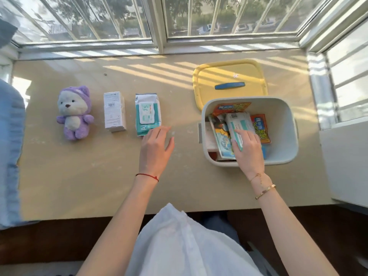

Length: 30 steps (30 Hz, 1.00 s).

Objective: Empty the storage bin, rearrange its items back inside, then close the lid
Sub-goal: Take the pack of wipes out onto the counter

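Note:
A white storage bin [286, 124] stands open on the beige table, right of centre. Its yellow lid [229, 74] with a blue handle lies flat just behind it. Inside the bin my right hand [248, 150] grips a teal-and-white wipes pack [239, 121] among several colourful snack packets [232, 107]. On the table to the left lie another teal wipes pack [147, 113], a white box [114, 111] and a purple plush bear [74, 113]. My left hand [156, 147] hovers with relaxed fingers at the near edge of the table's wipes pack, holding nothing.
The table [79, 176] sits against a window sill, with window frames [157, 22] behind and a white ledge [344, 162] at the right. A blue fabric [10, 146] covers the left edge. My white garment [179, 242] fills the foreground.

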Each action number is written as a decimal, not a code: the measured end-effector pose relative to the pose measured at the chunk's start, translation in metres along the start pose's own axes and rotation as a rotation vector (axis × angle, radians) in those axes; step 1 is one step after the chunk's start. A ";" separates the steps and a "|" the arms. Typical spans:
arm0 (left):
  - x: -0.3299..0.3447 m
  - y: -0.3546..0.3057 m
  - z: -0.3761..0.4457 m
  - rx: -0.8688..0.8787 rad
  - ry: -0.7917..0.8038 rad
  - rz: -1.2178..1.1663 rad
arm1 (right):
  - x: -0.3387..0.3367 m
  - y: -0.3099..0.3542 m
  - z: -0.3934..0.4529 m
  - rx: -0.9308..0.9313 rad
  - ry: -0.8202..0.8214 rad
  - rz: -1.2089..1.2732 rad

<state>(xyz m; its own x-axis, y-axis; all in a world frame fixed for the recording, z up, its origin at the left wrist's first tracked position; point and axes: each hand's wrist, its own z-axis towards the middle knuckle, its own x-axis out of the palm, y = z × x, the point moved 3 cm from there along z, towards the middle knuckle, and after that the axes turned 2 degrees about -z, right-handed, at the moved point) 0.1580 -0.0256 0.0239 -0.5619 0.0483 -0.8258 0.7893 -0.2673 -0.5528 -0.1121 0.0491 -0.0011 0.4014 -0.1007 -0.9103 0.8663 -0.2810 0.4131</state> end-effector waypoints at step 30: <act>0.262 -0.140 0.025 -0.349 0.410 -0.042 | 0.054 -0.183 0.077 0.346 0.514 0.253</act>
<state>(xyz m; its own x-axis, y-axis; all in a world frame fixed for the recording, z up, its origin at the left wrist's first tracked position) -0.1063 0.0004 -0.1119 -0.5073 0.4423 -0.7396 0.8428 0.0756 -0.5329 -0.2720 0.0211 -0.1277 0.7442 0.2397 -0.6235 0.6160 -0.6072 0.5019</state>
